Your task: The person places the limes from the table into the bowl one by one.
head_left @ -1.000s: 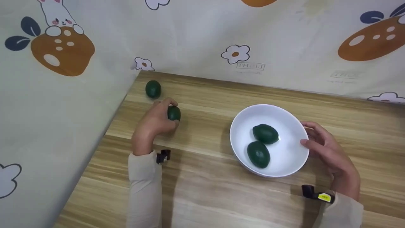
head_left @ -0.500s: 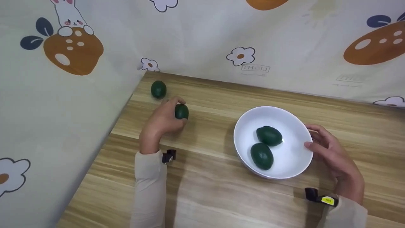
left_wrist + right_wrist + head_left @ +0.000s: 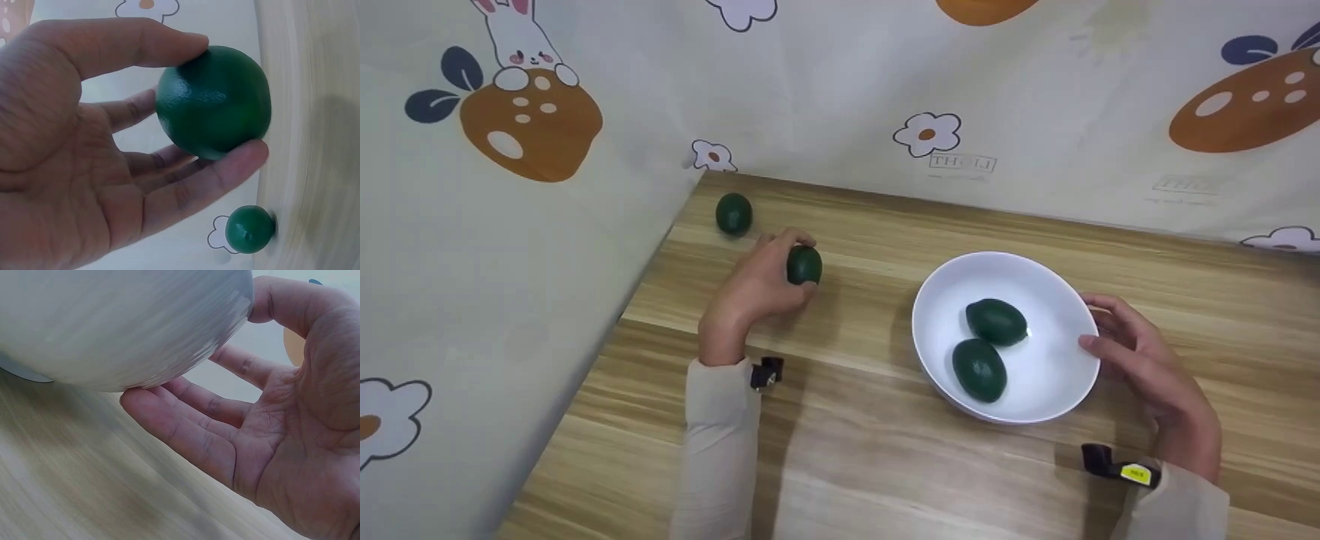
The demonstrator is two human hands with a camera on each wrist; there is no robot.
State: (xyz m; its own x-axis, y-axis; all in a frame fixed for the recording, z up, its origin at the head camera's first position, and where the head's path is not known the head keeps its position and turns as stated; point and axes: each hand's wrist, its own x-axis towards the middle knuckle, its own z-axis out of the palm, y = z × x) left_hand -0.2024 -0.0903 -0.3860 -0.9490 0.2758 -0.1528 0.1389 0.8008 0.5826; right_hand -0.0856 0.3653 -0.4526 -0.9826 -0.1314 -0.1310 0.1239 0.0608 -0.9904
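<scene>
My left hand (image 3: 761, 281) pinches a dark green lime (image 3: 805, 265) between thumb and fingers, left of the bowl. In the left wrist view the thumb lies on one side of this lime (image 3: 216, 101) and the fingertips on the other. A second lime (image 3: 734, 214) sits on the table behind that hand. My right hand (image 3: 1147, 360) holds the white bowl (image 3: 1054, 360) at its right side, thumb at the rim. Under the bowl's curved outer wall (image 3: 140, 332) the right fingers spread in the right wrist view. Inside lie two limes, an upper one (image 3: 996, 322) and a lower one (image 3: 979, 370).
The wooden table (image 3: 847, 450) meets a patterned white wall covering (image 3: 810, 97) along its back and left edges. Dark wrist cameras sit at both cuffs, the left camera (image 3: 767, 372) and the right camera (image 3: 1117, 465).
My left hand has moved to the right with the lime, away from the lime on the table. The right hand stays at the bowl. The head view has shifted slightly.
</scene>
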